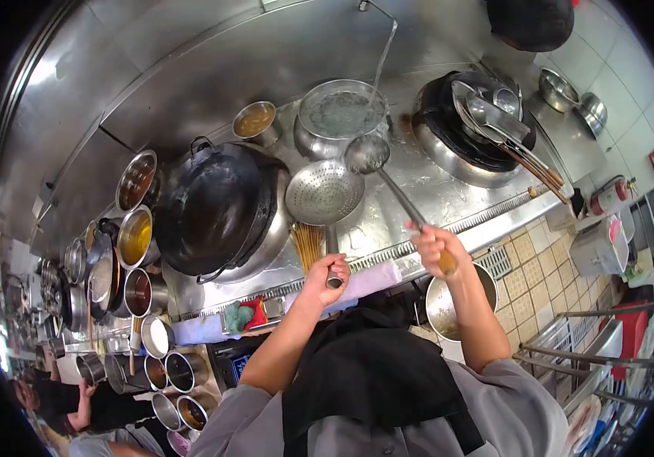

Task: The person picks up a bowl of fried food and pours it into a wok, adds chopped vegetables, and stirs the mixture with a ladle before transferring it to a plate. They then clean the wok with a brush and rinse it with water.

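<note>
My left hand point(325, 280) is closed round the handle of a perforated strainer point(325, 192), whose round bowl lies over the steel counter between the black wok and the water pot. The fingers of my right hand point(437, 250) wrap round the wooden grip of a long metal ladle point(367, 154). The ladle's bowl is beside the strainer, just below the pot of water point(341, 114). A bamboo brush point(309, 242) stands near my left hand. To the left, a large black wok point(213, 209) sits tilted on its burner.
A thin tap point(385, 57) reaches the water pot. Ladles lie in another wok point(464, 145) at right. Sauce bowls, one with yellow oil point(137, 237), line the left. A folded towel point(365, 285) lies on the front edge. Another person point(91, 400) is at lower left.
</note>
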`<action>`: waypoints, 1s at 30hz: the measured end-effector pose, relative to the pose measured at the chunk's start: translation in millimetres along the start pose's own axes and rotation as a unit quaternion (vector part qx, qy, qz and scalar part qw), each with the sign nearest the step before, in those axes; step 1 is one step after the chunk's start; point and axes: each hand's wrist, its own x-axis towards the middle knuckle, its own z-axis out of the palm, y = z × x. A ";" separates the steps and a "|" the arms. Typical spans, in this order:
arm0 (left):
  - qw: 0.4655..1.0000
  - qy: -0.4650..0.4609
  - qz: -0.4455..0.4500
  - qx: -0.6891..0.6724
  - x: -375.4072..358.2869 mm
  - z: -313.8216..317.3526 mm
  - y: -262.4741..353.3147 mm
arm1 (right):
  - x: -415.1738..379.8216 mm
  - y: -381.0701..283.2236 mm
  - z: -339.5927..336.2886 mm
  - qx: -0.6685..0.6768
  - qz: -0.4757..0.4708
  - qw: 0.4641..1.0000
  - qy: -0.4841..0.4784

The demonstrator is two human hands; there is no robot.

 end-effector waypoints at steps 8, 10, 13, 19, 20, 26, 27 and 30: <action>0.963 0.079 0.065 0.249 22.1 34.9 -45.4 | -95.8 73.8 21.0 -0.270 -0.056 0.941 0.195; 0.956 0.064 0.054 0.281 33.6 42.8 -42.8 | -97.0 78.8 20.7 -0.246 -0.061 0.950 0.180; 0.947 0.067 -0.016 0.314 39.2 53.5 -43.2 | -78.2 77.9 -3.2 -0.153 -0.074 0.980 0.105; 0.872 0.065 0.070 0.480 7.2 55.6 -38.3 | -52.2 84.1 -71.5 -0.537 -0.153 0.760 0.331; 0.837 0.076 0.117 0.530 0.7 53.9 -36.5 | -59.7 86.4 -85.6 -0.676 -0.167 0.607 0.383; 0.790 0.104 0.192 0.572 -14.9 50.9 -37.5 | -87.1 96.6 -115.9 -0.814 -0.207 0.452 0.302; 0.829 0.086 0.194 0.518 -13.6 45.9 -38.1 | -79.4 95.0 -115.2 -0.822 -0.182 0.454 0.292; 0.900 0.060 0.187 0.390 -5.7 25.6 -36.3 | -49.0 82.1 -99.3 -0.836 -0.178 0.449 0.261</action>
